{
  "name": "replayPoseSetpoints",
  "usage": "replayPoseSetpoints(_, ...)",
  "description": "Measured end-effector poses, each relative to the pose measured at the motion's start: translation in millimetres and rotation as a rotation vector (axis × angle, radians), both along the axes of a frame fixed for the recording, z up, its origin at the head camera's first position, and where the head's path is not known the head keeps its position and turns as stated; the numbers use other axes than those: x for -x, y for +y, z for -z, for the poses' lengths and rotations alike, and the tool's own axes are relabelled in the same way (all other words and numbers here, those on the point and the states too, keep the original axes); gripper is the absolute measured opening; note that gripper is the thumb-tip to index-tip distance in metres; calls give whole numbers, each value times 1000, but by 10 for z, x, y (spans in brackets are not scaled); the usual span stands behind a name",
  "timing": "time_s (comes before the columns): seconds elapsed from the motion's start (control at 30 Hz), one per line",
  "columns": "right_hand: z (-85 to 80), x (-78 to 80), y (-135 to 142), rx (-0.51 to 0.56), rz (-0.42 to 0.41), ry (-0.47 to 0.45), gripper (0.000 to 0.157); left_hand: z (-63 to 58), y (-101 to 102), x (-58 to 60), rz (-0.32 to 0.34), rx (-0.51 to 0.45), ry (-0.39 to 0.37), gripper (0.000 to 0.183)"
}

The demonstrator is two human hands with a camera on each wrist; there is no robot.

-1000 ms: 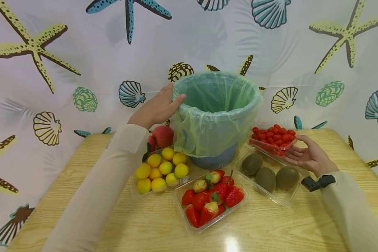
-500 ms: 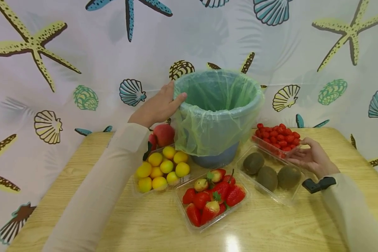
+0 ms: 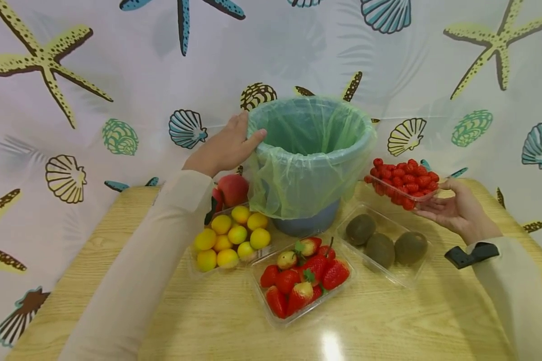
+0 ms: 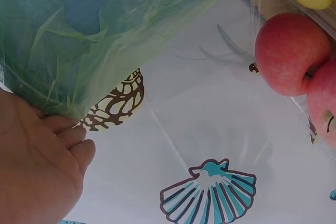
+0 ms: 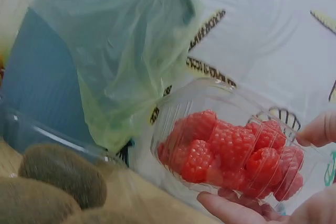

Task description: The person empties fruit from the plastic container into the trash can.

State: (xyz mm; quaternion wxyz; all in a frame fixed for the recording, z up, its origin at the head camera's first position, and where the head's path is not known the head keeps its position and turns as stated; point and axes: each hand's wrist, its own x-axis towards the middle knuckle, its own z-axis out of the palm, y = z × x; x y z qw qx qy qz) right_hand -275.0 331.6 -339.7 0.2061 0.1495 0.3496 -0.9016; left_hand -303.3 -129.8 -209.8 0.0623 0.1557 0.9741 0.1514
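My left hand (image 3: 223, 149) grips the left rim of a blue trash bin (image 3: 304, 228) lined with a thin green bag (image 3: 298, 188), thumb over the edge and fingers outside. In the left wrist view, the fingertips (image 4: 79, 148) press against the bag. On the right, my right hand (image 3: 462, 210) holds a clear plastic tray of red raspberries (image 3: 404, 181), thumb at its near edge and fingers underneath. This tray is raised and slightly tilted, to the right of the bin. The right wrist view shows the raspberries (image 5: 231, 148) through the clear wall.
A clear tray of kiwis (image 3: 379, 250) lies below the raised tray. Strawberries (image 3: 300, 281) fill another tray in front of the bin, and small yellow fruits (image 3: 228, 240) one at left. Red apples (image 3: 232, 190) sit behind those. A patterned cloth (image 3: 162, 65) hangs behind the wooden table (image 3: 217, 321).
My right hand has lifted the raspberry tray and shifted it slightly to the right, away from the kiwi tray. My left hand stays on the bin's rim.
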Motion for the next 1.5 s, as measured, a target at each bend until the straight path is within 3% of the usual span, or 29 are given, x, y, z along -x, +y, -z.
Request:
replayPoseSetpoints(0.1,-84,-25,-32,3,1,3,55,-6,-5,1,11,9,11,79)
replayPoseSetpoints(0.23,-189,-55,-64,-24,-4,25,67,-11,-7,-5,19,22,21,76)
replayPoseSetpoints(0.37,-284,-74,-58,-35,-5,25,66,-6,-2,-17,19,38,23,75)
replayPoseSetpoints(0.6,-462,-86,5,28,10,12,63,10,9,-18,12,67,24,73)
replayPoseSetpoints(0.7,-545,-72,58,66,35,5,61,12,15,-8,17,74,28,73)
replayPoseSetpoints(1.13,-894,-3,168,20,90,58,63,-22,13,27,19,107,25,73)
replayPoseSetpoints(1.5,-1067,65,195,120,121,106,62,-39,-7,26,13,96,18,75)
